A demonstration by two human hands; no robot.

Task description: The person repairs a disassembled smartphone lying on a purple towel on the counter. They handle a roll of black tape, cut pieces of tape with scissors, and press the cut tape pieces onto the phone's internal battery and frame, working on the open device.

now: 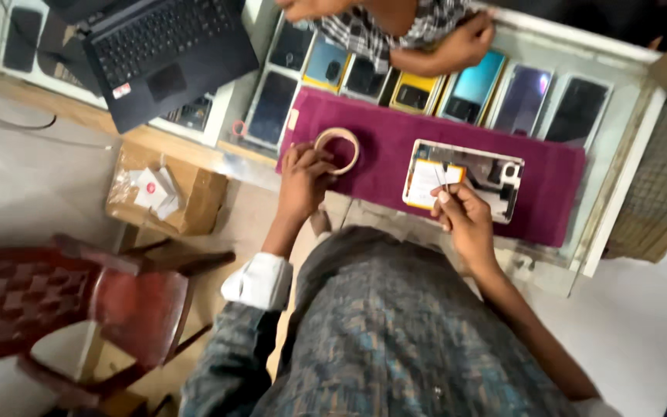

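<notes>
At the far left stands a red chair (129,305), with a cardboard box (165,191) on the floor beyond it and a laptop (165,55) on the glass counter (625,166). A maroon cloth (380,150) is spread over that counter.

The left hand (303,181) rests at the cloth's near left edge, fingers curled around a tape roll (338,149) that stands on the cloth. The hold looks light; a firmer pinch on the rim would probably keep the roll from tipping.

Further right, an opened phone (465,177) lies flat in the middle of the cloth, its insides facing up. The right hand (465,220) is closed on tweezers (441,179), tips pointing onto the phone's near left part. The hand sits just at the phone's near edge, touching or almost touching it. Fine work here likely goes best with the wrist braced on the cloth and the tips kept low.

Behind the cloth, display phones (496,93) line the case, and another person's arm (445,42) leans over them.
</notes>
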